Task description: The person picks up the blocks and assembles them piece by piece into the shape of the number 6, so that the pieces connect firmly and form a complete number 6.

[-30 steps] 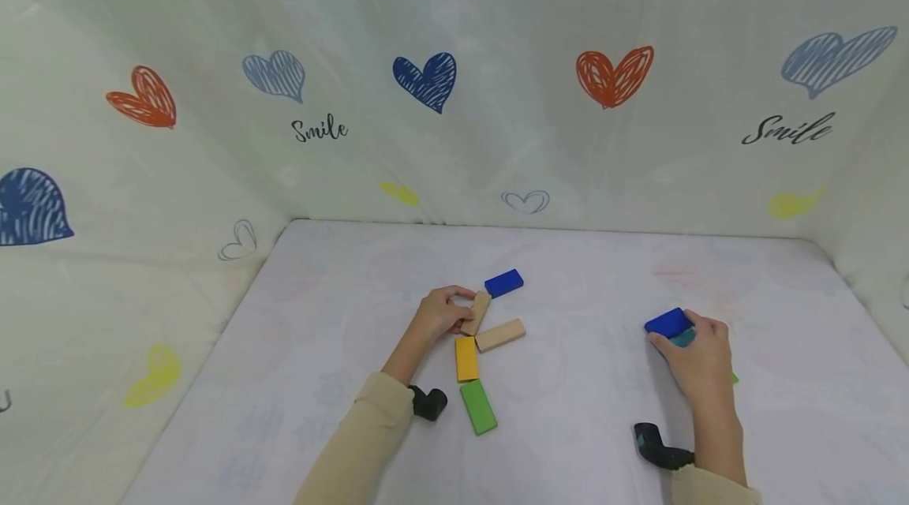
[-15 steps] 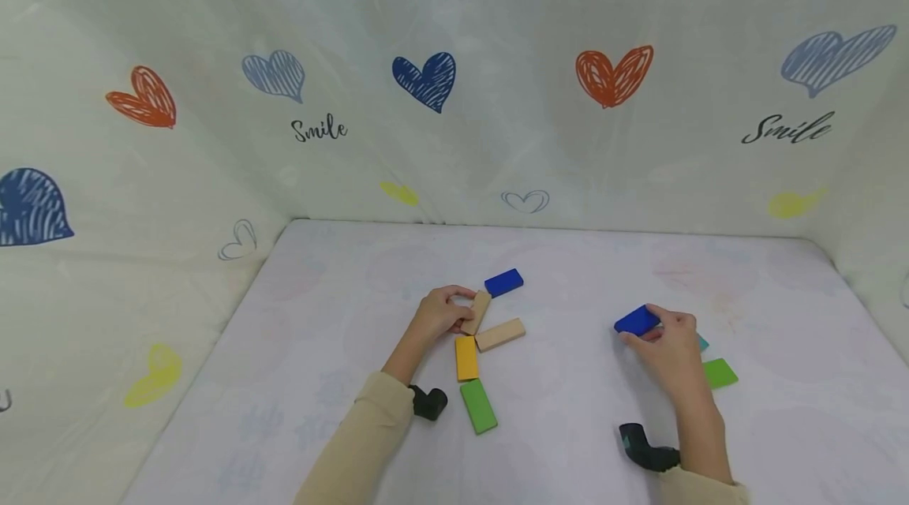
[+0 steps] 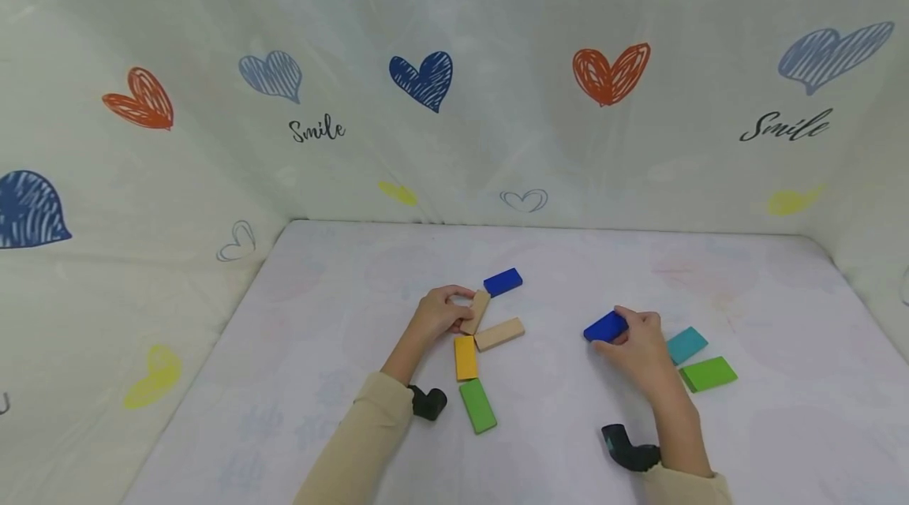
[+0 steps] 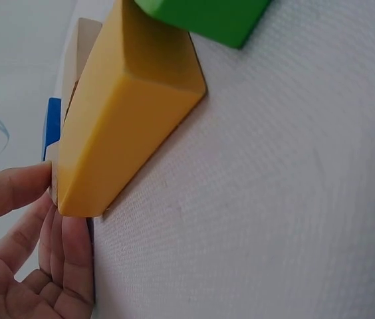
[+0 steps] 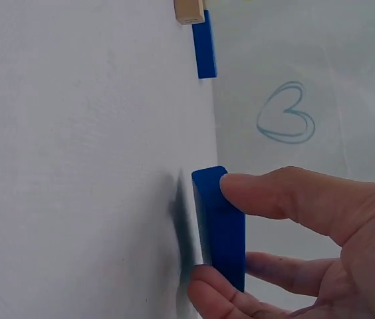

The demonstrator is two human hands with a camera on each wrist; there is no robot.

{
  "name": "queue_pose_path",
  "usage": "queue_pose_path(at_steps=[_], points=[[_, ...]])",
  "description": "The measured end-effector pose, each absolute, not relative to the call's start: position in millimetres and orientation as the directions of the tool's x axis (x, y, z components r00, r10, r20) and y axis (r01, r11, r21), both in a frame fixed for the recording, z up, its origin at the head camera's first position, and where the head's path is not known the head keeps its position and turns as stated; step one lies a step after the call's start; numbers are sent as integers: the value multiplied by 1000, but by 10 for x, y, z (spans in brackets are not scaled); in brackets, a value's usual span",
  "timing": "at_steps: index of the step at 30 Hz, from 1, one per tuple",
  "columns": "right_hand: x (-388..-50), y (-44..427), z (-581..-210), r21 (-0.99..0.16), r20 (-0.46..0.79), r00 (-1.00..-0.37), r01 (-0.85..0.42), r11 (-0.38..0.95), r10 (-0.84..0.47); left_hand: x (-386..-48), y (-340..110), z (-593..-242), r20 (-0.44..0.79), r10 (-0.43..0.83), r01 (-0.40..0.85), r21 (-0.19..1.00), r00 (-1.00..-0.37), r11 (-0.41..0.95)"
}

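My left hand pinches a plain wooden block between thumb and fingers; the block lies on the table. Its lower end meets a second plain block and a yellow block. A blue block touches or nearly touches its upper end. Below the yellow one lies a green block. In the left wrist view the yellow block covers most of the held one. On the right, my right hand pinches another blue block, held just off the table above its shadow.
A teal block and a light green block lie to the right of my right hand. The white-covered table ends at the back against a hanging sheet printed with hearts. Dark camera mounts sit at both wrists.
My right hand has carried the blue block leftward, away from the teal and light green blocks, which now show fully. The left hand and the blocks around it have stayed in place.
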State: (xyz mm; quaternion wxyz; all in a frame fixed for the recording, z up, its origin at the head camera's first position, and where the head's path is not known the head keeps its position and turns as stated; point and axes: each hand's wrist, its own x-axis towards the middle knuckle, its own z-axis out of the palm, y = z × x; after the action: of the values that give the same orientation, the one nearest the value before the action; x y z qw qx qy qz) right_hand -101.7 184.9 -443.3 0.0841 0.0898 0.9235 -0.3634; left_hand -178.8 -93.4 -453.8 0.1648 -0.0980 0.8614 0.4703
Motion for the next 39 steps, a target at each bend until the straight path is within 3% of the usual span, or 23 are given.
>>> queue_pose_path(at_steps=[10,21,39], points=[[-990,1808,-4484,-613,-329,-943,250,749,45,-1799,-939,-4558,-381,-12,-327,776,-925,539],[-1019,1759,-4522,-620,-217,-976,119,776,-23,-1804,-946,-4565,-379,-16,-326,773,-925,544],[-1034,1433,-4552,-654,-175,-985,111,748,-6,-1822,-945,-4568,-387,-1,-324,772,-922,547]])
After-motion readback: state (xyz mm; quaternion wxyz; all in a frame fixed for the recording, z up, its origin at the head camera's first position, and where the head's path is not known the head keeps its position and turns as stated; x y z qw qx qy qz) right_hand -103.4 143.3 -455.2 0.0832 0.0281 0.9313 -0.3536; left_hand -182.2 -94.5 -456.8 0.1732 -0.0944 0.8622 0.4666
